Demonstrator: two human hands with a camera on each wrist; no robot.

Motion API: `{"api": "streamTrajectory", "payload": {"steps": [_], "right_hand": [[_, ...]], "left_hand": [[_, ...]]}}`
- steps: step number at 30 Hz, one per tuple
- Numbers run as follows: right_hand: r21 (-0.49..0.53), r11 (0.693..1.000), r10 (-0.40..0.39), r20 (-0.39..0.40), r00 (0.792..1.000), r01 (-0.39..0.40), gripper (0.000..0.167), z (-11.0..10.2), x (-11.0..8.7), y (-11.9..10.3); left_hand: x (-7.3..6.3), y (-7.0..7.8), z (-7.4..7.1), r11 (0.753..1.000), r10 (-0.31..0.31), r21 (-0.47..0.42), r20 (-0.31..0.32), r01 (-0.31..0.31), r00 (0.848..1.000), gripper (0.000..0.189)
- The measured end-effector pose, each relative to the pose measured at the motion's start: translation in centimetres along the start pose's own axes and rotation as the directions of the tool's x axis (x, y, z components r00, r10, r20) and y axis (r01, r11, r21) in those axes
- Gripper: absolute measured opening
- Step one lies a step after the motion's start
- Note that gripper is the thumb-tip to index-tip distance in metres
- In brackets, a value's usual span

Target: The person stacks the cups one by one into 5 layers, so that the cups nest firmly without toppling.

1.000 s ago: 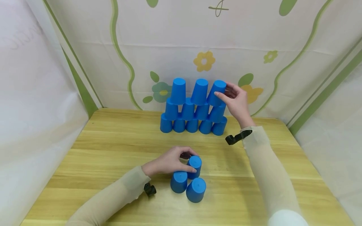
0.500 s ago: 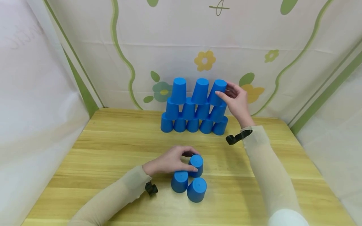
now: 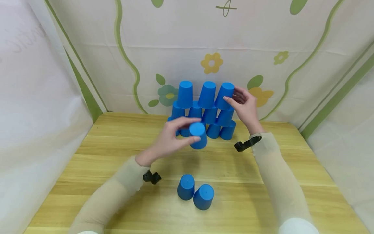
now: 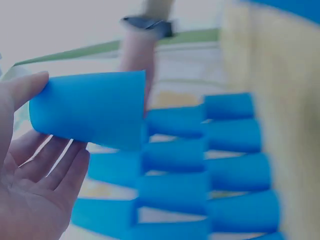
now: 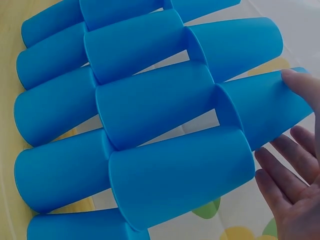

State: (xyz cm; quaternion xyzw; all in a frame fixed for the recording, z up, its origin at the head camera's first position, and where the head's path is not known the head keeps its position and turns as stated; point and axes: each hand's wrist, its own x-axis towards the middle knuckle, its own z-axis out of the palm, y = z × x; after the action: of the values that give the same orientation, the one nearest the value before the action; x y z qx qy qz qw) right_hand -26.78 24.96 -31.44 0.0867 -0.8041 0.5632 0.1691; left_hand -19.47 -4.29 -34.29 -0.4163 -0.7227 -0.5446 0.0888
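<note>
My left hand (image 3: 166, 139) grips an upside-down blue cup (image 3: 198, 138) between thumb and fingers, raised in front of a wall of stacked cups. In the left wrist view, the held cup (image 4: 90, 107) overlaps the stack. At the top row's right end, my right hand (image 3: 246, 105) holds another blue cup (image 3: 222, 100), thumb on its near side and fingers behind. The right wrist view has the thumb on that cup (image 5: 272, 105) near its base. Two more cups, a left one (image 3: 186, 188) and a right one (image 3: 204, 197), stand upside down nearer me.
Three cups form the top row, including the middle cup (image 3: 207, 96), over two lower rows of several cups each. The held cup hides part of the bottom row. Behind the wooden table (image 3: 117, 146) hangs a flower-printed cloth (image 3: 163, 61).
My left hand has lifted the rear one of three loose cups off the table and moved it up toward the stack. My right hand stays at the top right cup.
</note>
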Motion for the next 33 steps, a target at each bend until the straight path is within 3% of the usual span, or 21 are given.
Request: {"api": "streamTrajectory", "payload": {"steps": [3, 7, 10, 14, 20, 27, 33], "right_hand": [[0.011, 1.0, 0.007, 0.007, 1.0, -0.007, 0.056, 0.0, -0.3, -0.3], [0.019, 1.0, 0.012, 0.01, 1.0, -0.012, 0.055, 0.0, -0.5, -0.4], [0.006, 1.0, 0.006, 0.006, 1.0, -0.006, 0.056, 0.0, -0.6, -0.4], [-0.015, 1.0, 0.001, 0.004, 1.0, -0.001, 0.058, 0.0, -0.6, -0.4], [0.011, 1.0, 0.018, 0.008, 1.0, -0.018, 0.057, 0.0, -0.6, -0.1], [0.048, 0.999, 0.014, 0.012, 1.0, -0.014, 0.055, 0.0, -0.8, 0.1], [0.085, 0.996, -0.003, 0.016, 1.0, 0.002, 0.055, 0.0, -0.9, 0.5]], "left_hand": [[1.6, 0.9, -2.1, 0.998, 0.062, 0.029, -0.099, -0.06, 0.993, 0.05], [3.5, 1.8, -4.6, 0.993, 0.108, 0.076, -0.223, -0.093, 0.969, 0.051], [5.0, 2.4, -5.9, 0.992, 0.105, 0.097, -0.284, -0.081, 0.953, 0.052], [7.2, 3.9, -7.0, 0.994, 0.057, 0.103, -0.325, -0.024, 0.944, 0.051], [10.4, 5.9, -7.7, 0.99, -0.044, 0.11, -0.341, 0.086, 0.939, 0.048], [14.0, 3.4, -8.1, 0.972, -0.145, 0.136, -0.284, 0.19, 0.948, 0.053], [15.9, 2.2, -7.4, 0.94, -0.202, 0.225, -0.244, 0.258, 0.949, 0.054]]}}
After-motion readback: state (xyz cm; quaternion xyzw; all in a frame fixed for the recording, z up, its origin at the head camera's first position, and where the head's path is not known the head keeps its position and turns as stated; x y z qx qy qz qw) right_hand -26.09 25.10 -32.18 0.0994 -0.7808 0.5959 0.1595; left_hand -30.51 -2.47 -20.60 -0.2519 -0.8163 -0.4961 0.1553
